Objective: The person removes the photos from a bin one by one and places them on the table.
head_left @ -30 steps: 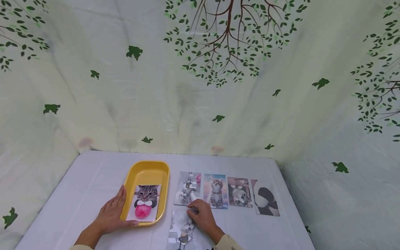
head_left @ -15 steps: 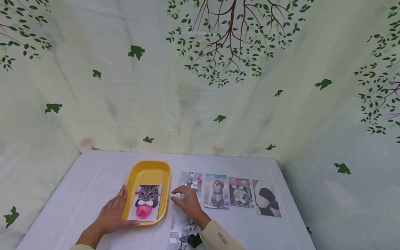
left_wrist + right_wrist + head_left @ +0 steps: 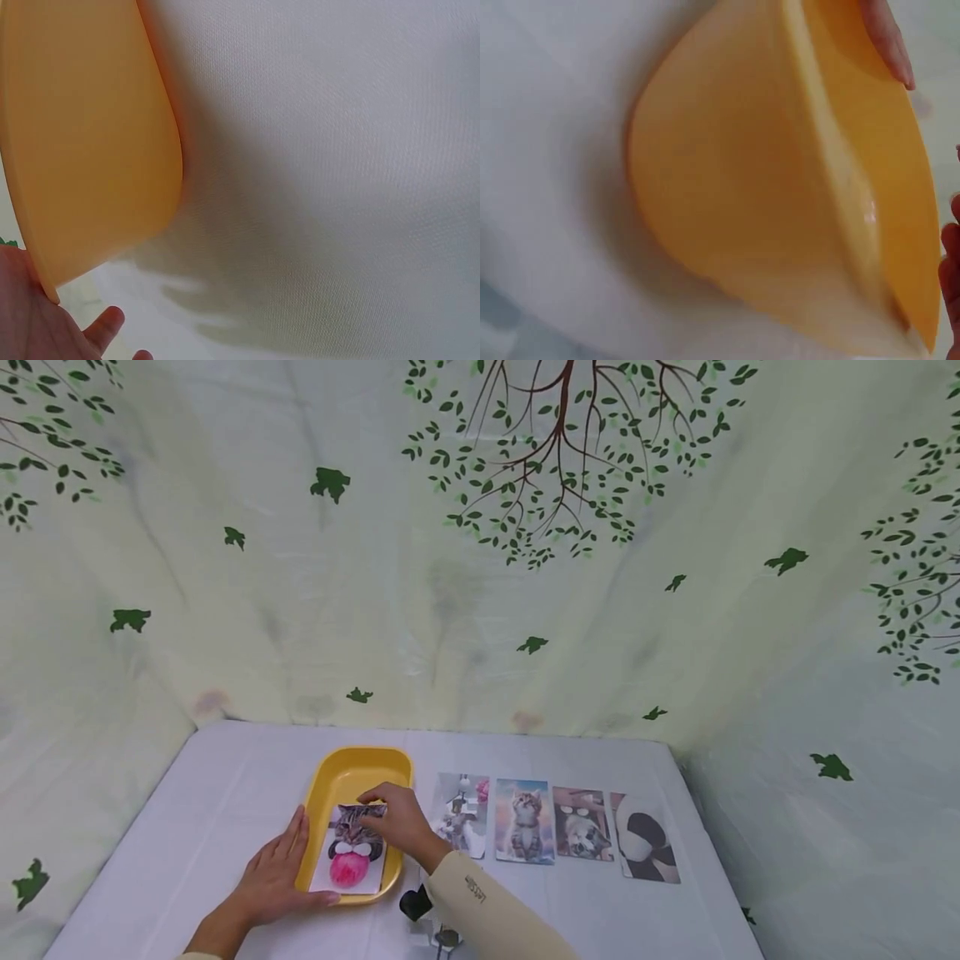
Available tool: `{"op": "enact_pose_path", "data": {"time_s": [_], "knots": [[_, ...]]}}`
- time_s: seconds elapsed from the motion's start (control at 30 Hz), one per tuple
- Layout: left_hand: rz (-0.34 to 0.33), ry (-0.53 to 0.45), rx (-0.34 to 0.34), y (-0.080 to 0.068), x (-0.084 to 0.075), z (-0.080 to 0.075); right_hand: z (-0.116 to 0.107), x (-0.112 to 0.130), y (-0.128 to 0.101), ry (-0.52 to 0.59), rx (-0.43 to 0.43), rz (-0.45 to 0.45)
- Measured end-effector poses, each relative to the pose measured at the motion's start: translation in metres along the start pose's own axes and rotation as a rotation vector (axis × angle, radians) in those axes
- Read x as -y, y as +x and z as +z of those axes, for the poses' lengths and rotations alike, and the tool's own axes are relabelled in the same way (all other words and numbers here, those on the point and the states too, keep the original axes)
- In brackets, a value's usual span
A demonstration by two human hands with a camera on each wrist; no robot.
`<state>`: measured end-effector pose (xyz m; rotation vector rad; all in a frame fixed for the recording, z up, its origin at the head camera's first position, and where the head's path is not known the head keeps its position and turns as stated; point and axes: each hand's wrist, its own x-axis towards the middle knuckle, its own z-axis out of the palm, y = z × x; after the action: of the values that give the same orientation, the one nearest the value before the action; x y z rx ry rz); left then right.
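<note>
Yellow plastic marks the tray point(image 3: 352, 768) on the white surface point(image 3: 210, 793), and the right hand point(image 3: 401, 822) is now over it; a second ago that hand lay on the row of cards, half a second ago on the leftmost one. It looks like a card is being set into the tray, on top of the cat card point(image 3: 351, 856) already lying there. Its fingers point(image 3: 372, 795) curl down onto the top edge of a small card, seemingly pinching it, though the grip is partly hidden. The left hand point(image 3: 273, 881) has stayed put, flat against the tray's left rim with straight fingers, steadying it. Four cards point(image 3: 555, 822) remain in the row, just right of the tray.
</note>
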<state>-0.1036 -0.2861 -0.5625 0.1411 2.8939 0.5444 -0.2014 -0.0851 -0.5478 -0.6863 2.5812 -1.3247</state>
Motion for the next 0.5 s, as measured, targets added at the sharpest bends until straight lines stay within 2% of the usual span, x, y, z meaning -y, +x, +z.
{"op": "enact_pose_path", "data": {"time_s": [0.2, 0.3, 0.5], "knots": [[-0.009, 0.013, 0.008, 0.002, -0.001, -0.003, 0.016, 0.008, 0.017, 0.044, -0.021, 0.152], [-0.002, 0.007, 0.005, 0.001, -0.001, -0.002, 0.023, 0.009, 0.021, 0.109, -0.062, 0.234], [0.010, 0.015, -0.021, 0.001, 0.002, 0.002, 0.033, 0.005, 0.029, 0.212, -0.165, 0.327]]}}
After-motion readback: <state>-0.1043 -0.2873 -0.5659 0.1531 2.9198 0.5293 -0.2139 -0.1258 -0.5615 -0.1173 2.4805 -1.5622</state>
